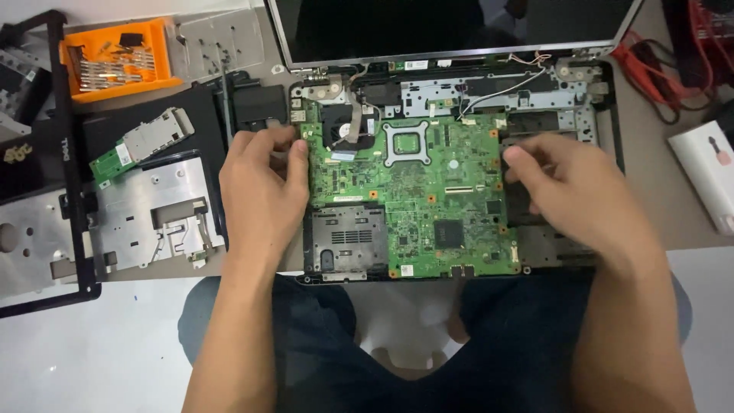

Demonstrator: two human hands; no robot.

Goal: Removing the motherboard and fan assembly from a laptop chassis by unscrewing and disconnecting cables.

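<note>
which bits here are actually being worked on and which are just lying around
In hand:
- green circuit board, left hand at its left edge, right hand at its right edge
- opened laptop base that holds it

Lying about:
- orange tray of small parts
- small green card
- metal plate
- black frame
- white box

- The left hand [261,183] grips the left edge of the green circuit board [413,195], fingers curled.
- The right hand [569,191] touches the board's right edge.
- The board sits in an opened laptop base [535,99] on the bench [650,153].
- An orange tray [157,46] lies far left, near loose metal plates [153,214].
</note>
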